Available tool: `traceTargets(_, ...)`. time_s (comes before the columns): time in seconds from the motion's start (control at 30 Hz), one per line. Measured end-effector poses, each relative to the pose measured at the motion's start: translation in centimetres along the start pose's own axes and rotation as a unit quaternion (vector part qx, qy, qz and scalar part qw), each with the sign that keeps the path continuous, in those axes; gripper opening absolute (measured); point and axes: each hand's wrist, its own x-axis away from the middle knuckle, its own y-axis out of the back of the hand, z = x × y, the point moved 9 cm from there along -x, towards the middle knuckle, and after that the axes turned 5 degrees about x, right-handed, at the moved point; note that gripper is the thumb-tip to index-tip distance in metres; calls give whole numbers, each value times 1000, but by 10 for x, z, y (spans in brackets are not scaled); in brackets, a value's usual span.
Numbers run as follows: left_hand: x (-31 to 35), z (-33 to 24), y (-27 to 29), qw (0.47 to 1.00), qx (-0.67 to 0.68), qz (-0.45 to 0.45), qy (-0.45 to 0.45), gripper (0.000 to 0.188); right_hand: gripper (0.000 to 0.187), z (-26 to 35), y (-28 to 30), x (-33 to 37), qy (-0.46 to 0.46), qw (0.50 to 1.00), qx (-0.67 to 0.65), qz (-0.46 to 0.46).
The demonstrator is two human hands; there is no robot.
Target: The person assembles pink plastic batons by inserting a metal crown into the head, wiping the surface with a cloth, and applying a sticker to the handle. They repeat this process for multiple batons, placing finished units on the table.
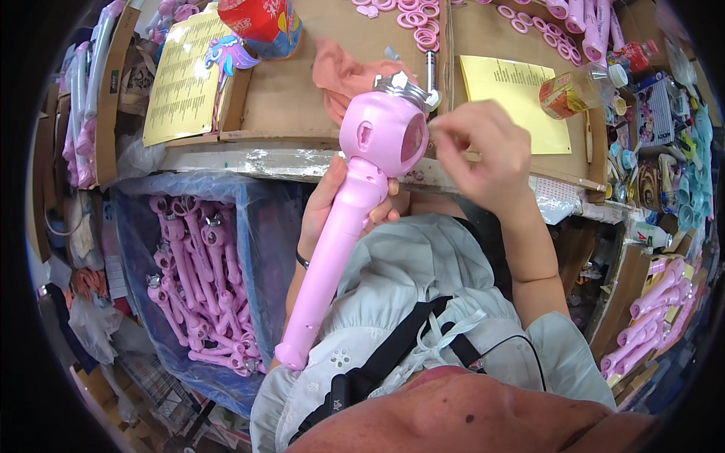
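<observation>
A pink toy wand (332,260) with a round, hollow head and a silver crown-like top is tilted in front of me, its handle end toward my body. My left hand (322,202) is wrapped round its neck, just below the head. Close to the head's open right side is my right hand (489,151), thumb and fingers pinched together. Whatever the pinch may hold is too small to make out. Behind the wand's head lies a crumpled orange cloth (336,75), and a marker-like stick (430,72) stands close by.
A blue-lined bin (253,249) of similar wands sits at left, below the worktable edge (279,162). Pink rings (411,19) lie at the back. A yellow sheet (483,83), a plastic bottle (563,97) and a red packet (260,26) are on the cardboard-covered table. More wand handles (649,313) are at right.
</observation>
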Motion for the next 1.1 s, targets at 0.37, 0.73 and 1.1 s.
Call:
traceTargets(0.37,0,-1,-5,994,-108,-23,-11,64,11,-4,11,-1,-38,999,-33,-1)
traceTargets(0.73,1,0,-6,993,-115,-33,-7,66,10,-8,1,2,-51,998,-30,4)
traceTargets(1.1,2,0,-1,993,-107,-41,-4,64,11,-16,5,4,-110,993,-23,-22)
